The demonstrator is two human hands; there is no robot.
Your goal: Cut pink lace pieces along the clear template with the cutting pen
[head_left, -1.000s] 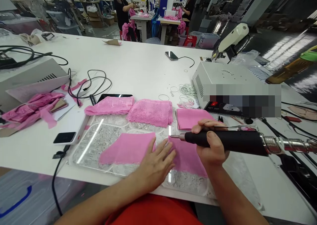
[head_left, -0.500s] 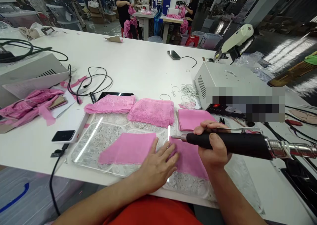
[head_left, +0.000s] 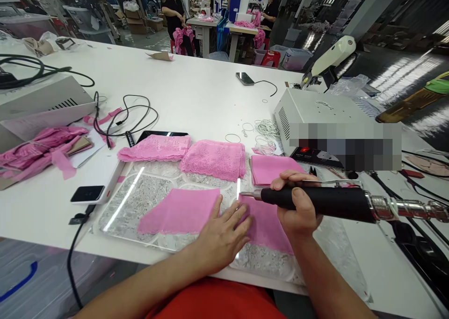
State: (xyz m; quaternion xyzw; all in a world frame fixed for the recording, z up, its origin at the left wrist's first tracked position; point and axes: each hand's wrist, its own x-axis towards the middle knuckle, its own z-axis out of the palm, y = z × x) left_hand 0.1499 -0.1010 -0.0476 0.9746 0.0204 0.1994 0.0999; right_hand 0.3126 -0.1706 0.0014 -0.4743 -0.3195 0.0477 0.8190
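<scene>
My left hand (head_left: 224, 230) lies flat with its fingers apart, across the gap between two pink fabric pieces. Its fingertips touch the edge of the right fabric piece (head_left: 266, 230); the left fabric piece (head_left: 180, 211) lies beside the thumb. In my right hand (head_left: 298, 202) is a black corded handpiece (head_left: 322, 203) with a thin metal tip, the fingers wrapped round its barrel. That tip points left, at the upper left corner of the right piece; contact cannot be made out. Under the fabric is a clear patterned mat (head_left: 122, 206).
Folded pink lace (head_left: 213, 160) and a pink fabric stack (head_left: 273, 169) lie behind the pieces. A grey box (head_left: 315, 113) stands at right, with thin white cord (head_left: 266, 127) beside it. Black cables (head_left: 126, 115) and a white device (head_left: 101, 188) are at left. Two people sit near sewing machines beyond.
My hands and the handpiece hold nearly the same pose over the fabric; the whole view has shifted slightly. In the background, a seated person's hands have lowered with pink cloth.
</scene>
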